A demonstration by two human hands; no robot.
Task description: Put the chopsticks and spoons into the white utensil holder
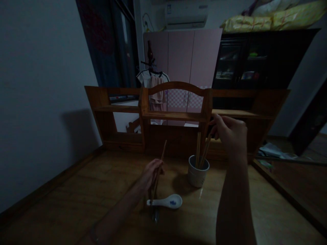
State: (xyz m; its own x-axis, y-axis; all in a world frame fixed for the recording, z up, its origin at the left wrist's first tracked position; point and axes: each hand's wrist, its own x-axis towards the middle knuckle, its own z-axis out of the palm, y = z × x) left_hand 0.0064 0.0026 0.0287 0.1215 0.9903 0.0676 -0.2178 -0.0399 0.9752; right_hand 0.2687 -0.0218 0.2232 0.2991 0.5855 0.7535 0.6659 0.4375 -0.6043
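Note:
My left hand (152,173) is closed around a slim wooden chopstick (164,149), which slants up and away from me; I cannot tell whether a second one lies with it. Just below that hand, a white ceramic spoon (171,201) with a blue mark rests on the table. Beside its handle is a small shiny thing (155,215), too dark to name. A pale cup (196,177) stands to the right with several upright chopsticks (198,149). Above the cup, my right hand (227,132) pinches the top of the leaning chopsticks (205,149), whose lower ends are inside it.
The wooden table (102,190) has a raised shelf unit (176,116) along its far side. A white wall (46,102) borders it on the left. Behind stand a pink wardrobe (181,58), a dark cabinet (265,68) and a rack with hanging clothes (156,85).

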